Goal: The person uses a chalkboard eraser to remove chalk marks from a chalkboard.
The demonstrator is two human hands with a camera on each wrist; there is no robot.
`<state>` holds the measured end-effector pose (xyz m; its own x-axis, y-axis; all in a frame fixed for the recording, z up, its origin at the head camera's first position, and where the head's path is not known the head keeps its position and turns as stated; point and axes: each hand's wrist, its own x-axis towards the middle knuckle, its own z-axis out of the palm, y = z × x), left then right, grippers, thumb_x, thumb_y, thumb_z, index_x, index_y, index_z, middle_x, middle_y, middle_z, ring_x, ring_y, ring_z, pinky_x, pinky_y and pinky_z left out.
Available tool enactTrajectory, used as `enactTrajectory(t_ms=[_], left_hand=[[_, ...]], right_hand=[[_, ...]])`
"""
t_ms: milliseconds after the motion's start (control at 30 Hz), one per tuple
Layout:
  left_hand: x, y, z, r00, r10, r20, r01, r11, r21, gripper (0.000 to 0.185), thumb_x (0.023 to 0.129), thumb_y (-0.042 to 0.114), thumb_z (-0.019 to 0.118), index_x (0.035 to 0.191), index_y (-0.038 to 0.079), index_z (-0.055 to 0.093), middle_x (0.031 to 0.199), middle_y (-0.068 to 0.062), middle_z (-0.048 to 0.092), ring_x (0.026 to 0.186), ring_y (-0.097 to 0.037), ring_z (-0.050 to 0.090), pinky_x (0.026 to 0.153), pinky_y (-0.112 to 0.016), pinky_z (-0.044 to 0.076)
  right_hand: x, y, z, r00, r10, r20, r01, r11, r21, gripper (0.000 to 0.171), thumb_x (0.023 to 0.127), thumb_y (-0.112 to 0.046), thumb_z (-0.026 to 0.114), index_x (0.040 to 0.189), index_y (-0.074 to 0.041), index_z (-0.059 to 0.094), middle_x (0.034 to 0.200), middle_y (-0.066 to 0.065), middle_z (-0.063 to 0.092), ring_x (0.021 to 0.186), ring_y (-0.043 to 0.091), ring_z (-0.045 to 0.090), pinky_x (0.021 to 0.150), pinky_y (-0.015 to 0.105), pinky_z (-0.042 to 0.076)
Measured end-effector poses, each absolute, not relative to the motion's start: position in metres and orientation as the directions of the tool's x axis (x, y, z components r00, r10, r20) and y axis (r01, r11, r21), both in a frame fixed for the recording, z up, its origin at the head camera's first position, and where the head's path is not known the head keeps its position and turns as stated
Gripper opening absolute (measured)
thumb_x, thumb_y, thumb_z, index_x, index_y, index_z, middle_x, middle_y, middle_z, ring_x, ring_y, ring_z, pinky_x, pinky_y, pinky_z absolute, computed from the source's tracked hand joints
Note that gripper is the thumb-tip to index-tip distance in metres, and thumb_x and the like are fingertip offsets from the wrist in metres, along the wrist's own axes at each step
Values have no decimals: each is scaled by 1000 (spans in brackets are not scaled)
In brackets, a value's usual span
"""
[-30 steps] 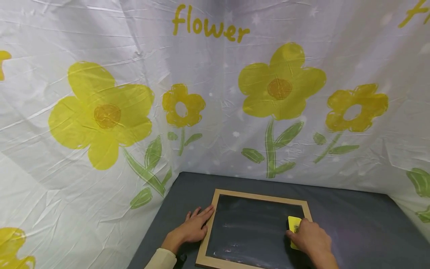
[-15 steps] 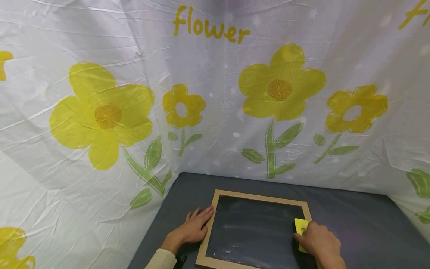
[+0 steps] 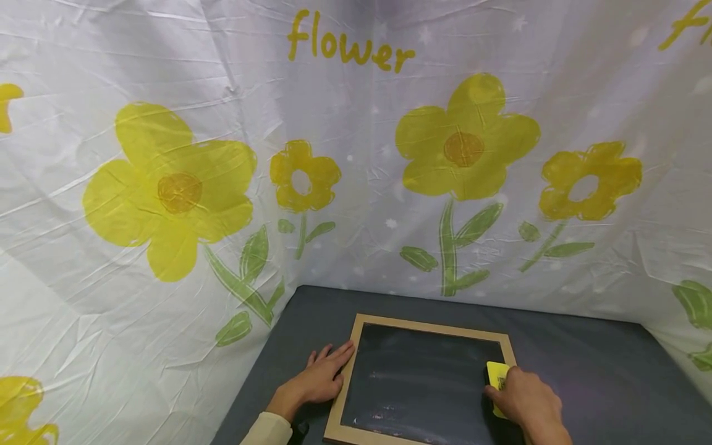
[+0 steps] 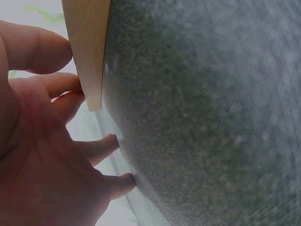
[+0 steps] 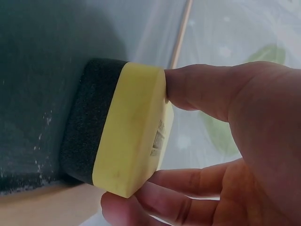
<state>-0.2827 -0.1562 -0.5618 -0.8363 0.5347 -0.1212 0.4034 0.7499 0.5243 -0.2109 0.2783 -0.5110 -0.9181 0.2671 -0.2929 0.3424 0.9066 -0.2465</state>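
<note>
A small blackboard (image 3: 423, 377) in a light wooden frame lies on the dark tabletop, with whitish chalk traces near its lower left. My left hand (image 3: 318, 378) rests on the left side of the frame, fingers extended; in the left wrist view the thumb and some fingers touch the wooden edge (image 4: 89, 52) and the others reach the table. My right hand (image 3: 531, 398) pinches a yellow eraser (image 3: 497, 386) near the board's right side. In the right wrist view, the black felt face of the eraser (image 5: 134, 127) lies against the board, thumb and fingers on opposite sides.
Dark cloth-like tabletop (image 3: 589, 364) extends right of and behind the board. A white curtain (image 3: 345, 259) printed with yellow flowers hangs behind and to the left. A small dark object (image 3: 300, 429) lies by the left wrist, partly hidden.
Over the last second my right hand has moved the eraser slightly right and toward me on the board, nearly still in the latter half. The left hand stays in place.
</note>
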Motion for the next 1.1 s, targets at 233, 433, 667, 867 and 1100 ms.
enactTrajectory(t_ms=[233, 433, 667, 867, 1100], left_hand=[[-282, -157, -562, -836, 535, -121, 405, 751, 522, 67, 108, 15, 54, 173, 13, 37, 182, -4, 29, 165, -54, 21, 124, -84, 10], [-282, -157, -563, -835, 537, -115, 409, 748, 524, 66, 108, 14, 53, 172, 13, 37, 182, -5, 29, 165, -55, 21, 124, -85, 10], [-282, -156, -563, -839, 531, -119, 402, 752, 523, 67, 107, 15, 54, 172, 13, 38, 182, -4, 30, 165, -54, 22, 124, -85, 10], [-282, -156, -562, -839, 531, -117, 402, 751, 523, 67, 108, 15, 54, 173, 14, 38, 182, -4, 29, 165, -55, 21, 124, -85, 10], [-282, -155, -560, -841, 533, -96, 413, 746, 522, 67, 106, 11, 55, 171, 11, 39, 182, -5, 30, 164, -56, 22, 122, -86, 11]], right_hand=[[-211, 268, -512, -932, 247, -266, 314, 917, -246, 61, 93, -56, 80, 102, 3, 68, 85, 14, 65, 75, 30, 61, 68, 46, 52], [-214, 256, -516, -949, 223, -221, 274, 932, -236, 68, 91, -59, 81, 105, 6, 68, 87, 15, 67, 75, 29, 62, 69, 48, 54], [-214, 241, -514, -965, 192, -180, 234, 940, -249, 74, 90, -61, 83, 107, 9, 67, 87, 14, 68, 75, 29, 65, 67, 50, 56], [-217, 225, -511, -973, 167, -158, 203, 946, -252, 69, 88, -61, 85, 100, 6, 68, 80, 11, 66, 69, 26, 62, 63, 45, 54], [-225, 203, -512, -979, 158, -129, 188, 943, -274, 70, 86, -59, 87, 102, 7, 68, 79, 11, 63, 67, 26, 61, 61, 43, 54]])
